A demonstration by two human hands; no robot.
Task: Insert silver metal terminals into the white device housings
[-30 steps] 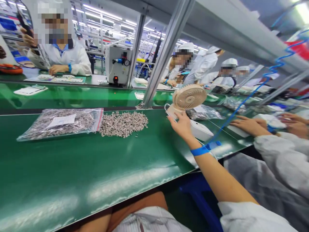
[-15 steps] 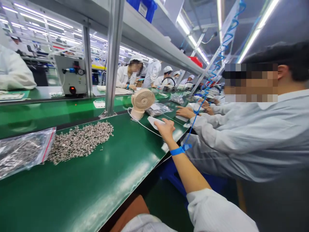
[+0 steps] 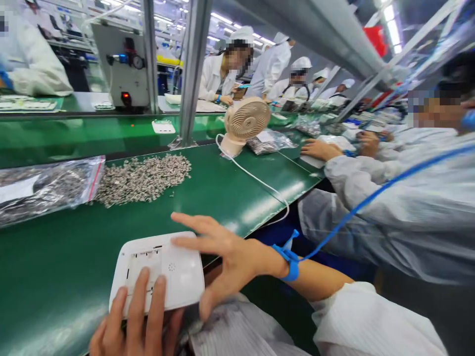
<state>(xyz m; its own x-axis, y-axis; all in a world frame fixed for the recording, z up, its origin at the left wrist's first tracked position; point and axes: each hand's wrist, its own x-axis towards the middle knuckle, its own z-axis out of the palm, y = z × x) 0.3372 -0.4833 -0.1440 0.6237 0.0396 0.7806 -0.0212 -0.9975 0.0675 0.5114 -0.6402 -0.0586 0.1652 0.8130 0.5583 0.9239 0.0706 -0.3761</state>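
A white plastic housing (image 3: 181,291) with rounded corners, a recessed bay and a small ring of holes is at the table's front edge. My left hand (image 3: 137,316) grips its near side, with fingers lying across the recess. My left thumb is mostly hidden. My right hand (image 3: 226,252), with a blue wrist strap (image 3: 289,262), is at the housing's right side. Its fingers are spread, the fingertips over the housing's upper right corner; whether they touch it I cannot tell. Beyond lies a heap of small metal parts (image 3: 144,180).
A clear zip bag (image 3: 48,185) of metal parts lies at the left. Farther back stand a beige fan (image 3: 247,121) with a white cable and a metal post (image 3: 193,74). A co-worker's sleeve (image 3: 363,178) is at the right; a blue cord (image 3: 371,207) runs from my strap.
My right hand has come back from the far right, where it was on a white piece, and its fingers have spread. My left hand and the white housing have entered the view.
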